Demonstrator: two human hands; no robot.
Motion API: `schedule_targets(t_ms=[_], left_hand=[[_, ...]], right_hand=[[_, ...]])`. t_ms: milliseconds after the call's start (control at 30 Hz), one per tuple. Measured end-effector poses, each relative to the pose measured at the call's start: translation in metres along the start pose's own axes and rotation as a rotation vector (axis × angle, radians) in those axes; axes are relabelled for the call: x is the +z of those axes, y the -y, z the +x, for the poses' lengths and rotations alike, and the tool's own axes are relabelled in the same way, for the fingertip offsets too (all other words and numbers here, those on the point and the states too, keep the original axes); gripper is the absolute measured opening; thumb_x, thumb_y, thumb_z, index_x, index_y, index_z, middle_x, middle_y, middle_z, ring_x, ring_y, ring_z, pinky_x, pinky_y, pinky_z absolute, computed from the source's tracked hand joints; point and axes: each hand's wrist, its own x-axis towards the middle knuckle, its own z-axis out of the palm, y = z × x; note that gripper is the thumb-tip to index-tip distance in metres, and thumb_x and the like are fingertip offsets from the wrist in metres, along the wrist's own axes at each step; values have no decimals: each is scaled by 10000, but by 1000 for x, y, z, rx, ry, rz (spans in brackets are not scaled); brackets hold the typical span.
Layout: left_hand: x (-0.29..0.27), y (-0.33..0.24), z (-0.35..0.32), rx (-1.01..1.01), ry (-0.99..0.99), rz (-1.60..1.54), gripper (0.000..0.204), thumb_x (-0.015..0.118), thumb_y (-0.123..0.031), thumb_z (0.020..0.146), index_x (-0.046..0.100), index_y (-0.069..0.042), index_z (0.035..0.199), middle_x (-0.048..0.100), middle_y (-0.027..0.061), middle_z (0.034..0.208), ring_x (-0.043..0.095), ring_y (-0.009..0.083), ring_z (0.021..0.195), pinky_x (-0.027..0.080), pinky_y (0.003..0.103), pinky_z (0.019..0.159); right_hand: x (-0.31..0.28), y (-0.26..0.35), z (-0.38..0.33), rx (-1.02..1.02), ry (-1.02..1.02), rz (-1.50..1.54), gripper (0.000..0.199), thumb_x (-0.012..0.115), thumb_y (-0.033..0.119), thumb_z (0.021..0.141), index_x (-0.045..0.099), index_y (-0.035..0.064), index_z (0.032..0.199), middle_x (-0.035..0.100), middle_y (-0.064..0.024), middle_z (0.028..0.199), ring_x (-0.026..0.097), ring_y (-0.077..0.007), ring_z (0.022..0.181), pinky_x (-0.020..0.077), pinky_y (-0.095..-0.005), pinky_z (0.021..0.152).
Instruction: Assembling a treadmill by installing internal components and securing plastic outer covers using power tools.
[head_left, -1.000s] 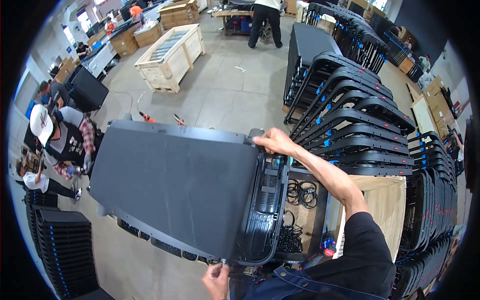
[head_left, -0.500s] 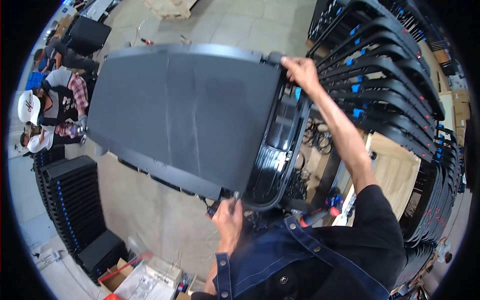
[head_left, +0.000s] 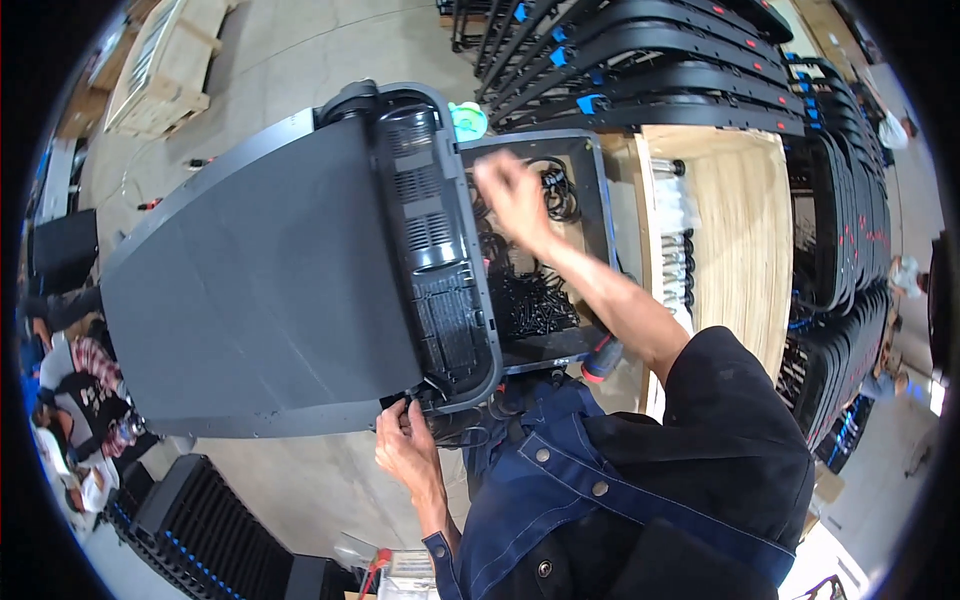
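Note:
A treadmill with a wide black belt lies in front of me. Its motor bay is uncovered at the right end, showing black vented parts. My left hand is at the near right corner of the belt, fingers pinched against the side rail; what they grip is hidden. Over a dark tray beside the motor bay hangs my right hand, its fingers blurred by motion. Black bolts and coiled black cables lie in that tray.
A power tool with a red and black body sits by the tray's near edge. Right of it stands a wooden crate with metal parts. Black frames are stacked beyond. A co-worker is at the far left end.
My right hand has let go of the treadmill's far corner and moved over the tray. My left hand stays at the near corner. The view has turned, so the treadmill appears further left.

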Motion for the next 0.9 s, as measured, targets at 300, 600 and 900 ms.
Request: schedule_targets(t_ms=[300, 600, 900], left_hand=[[-5, -11, 10, 118, 81, 18, 149, 723, -139, 900, 719, -52, 1021, 698, 128, 852, 674, 299, 700, 511, 411, 644], [-14, 5, 13, 262, 150, -16, 192, 703, -184, 919, 726, -52, 1056, 721, 145, 895, 696, 325, 750, 525, 416, 675], [-23, 51, 9, 97, 688, -706, 248, 662, -197, 991, 723, 13, 1107, 711, 61, 946, 640, 121, 765, 523, 265, 690]], right_hand=[[-5, -174, -217, 589, 624, -813, 297, 769, 292, 843, 696, 27, 956, 710, -241, 919, 686, -432, 945, 559, -524, 797], [-3, -193, -229, 839, 251, -736, 210, 740, 143, 745, 730, 28, 920, 720, -247, 918, 702, -425, 932, 567, -500, 809], [-55, 24, -260, 803, -261, 553, 179, 780, 78, 850, 632, -9, 902, 715, -139, 841, 734, -204, 753, 624, -301, 688]])
